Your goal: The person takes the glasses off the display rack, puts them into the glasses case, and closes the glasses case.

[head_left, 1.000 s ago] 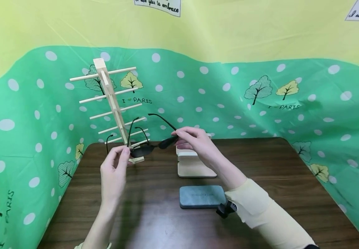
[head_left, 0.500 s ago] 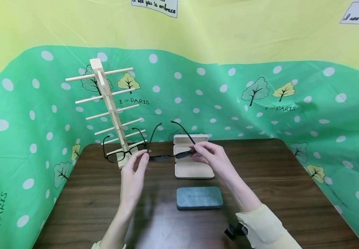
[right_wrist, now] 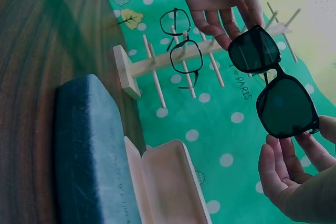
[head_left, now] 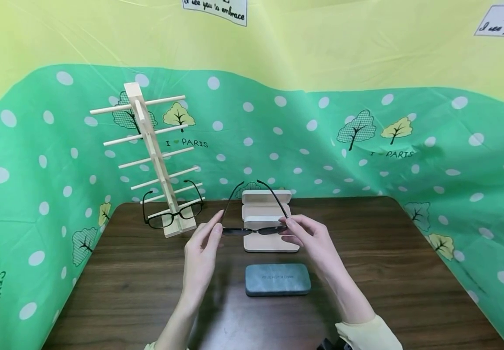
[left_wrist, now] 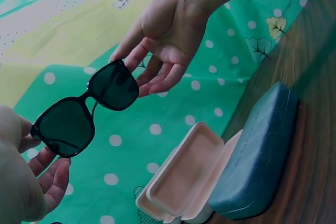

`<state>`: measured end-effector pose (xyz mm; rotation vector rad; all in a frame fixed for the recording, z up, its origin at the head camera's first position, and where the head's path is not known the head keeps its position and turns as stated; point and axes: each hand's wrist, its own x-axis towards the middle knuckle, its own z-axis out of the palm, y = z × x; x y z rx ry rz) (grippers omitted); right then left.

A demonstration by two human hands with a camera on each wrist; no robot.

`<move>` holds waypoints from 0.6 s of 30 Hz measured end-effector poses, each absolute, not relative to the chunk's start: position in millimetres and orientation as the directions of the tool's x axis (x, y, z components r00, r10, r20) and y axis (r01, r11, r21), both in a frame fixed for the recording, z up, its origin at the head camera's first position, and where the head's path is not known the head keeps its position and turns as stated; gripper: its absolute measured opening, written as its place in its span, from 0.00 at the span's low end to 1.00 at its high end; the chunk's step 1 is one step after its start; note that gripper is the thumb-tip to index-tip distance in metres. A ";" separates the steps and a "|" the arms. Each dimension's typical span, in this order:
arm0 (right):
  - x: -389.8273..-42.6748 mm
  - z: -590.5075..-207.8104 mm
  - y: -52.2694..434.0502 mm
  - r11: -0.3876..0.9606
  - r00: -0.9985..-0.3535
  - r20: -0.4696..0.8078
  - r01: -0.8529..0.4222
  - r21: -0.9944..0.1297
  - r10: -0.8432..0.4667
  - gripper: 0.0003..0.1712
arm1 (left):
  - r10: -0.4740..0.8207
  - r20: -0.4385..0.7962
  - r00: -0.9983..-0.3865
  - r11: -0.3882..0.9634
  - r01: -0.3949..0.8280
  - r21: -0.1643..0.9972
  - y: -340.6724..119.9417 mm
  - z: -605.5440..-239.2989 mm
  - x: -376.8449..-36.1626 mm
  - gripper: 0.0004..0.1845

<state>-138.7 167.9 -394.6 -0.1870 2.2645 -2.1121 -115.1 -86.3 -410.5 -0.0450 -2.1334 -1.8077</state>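
Both hands pinch the dark sunglasses [head_left: 252,230] by the frame corners, left hand [head_left: 202,253] and right hand [head_left: 312,239], arms unfolded, level just above the open cream case [head_left: 270,243], probably to keep fingers off the lenses.

Head view: high, facing forward and down across the table [head_left: 147,291] toward the green dotted backdrop [head_left: 321,141], moderately near. Left wrist view: low beside the table, looking up and rightward, very close. Right wrist view: low, looking up and leftward, very close. All three share the sunglasses [head_left: 252,231] [left_wrist: 86,109] [right_wrist: 273,85] and open case [head_left: 266,221] [left_wrist: 184,171] [right_wrist: 168,182].
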 end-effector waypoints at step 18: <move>-129.1 -418.0 189.1 0.077 -0.995 0.070 -0.076 -0.994 -0.072 0.23 | -0.136 0.232 -0.963 0.027 0.230 0.973 -65.4 -434.8 -113.3 0.23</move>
